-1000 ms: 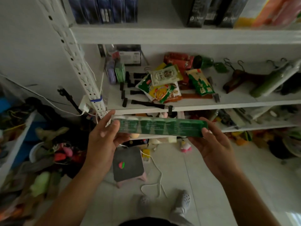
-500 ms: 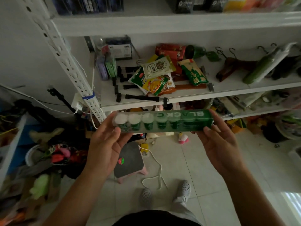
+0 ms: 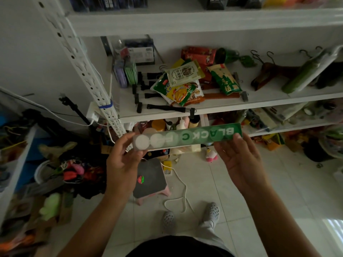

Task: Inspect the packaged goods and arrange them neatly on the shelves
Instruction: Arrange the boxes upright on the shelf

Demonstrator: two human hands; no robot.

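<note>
Head view: nearest, two grey shoes are seen on the tiled floor, with a white cable looped just ahead of them. Above these, a long green pack is held nearly level in the air between both hands, off every shelf. Its left end is pinched between the thumb and fingers of the left hand. Its right end is gripped by the right hand, with one fingertip hooked over the top edge. White round discs are seen at the pack's left end, and the letters BLACK C are seen upside down towards its right. Beyond the hands, a dark-topped stool is set on the floor. Farther back, snack bags are piled on the middle shelf, with wooden hangers to their right. Dark boxes are lined on the top shelf.
</note>
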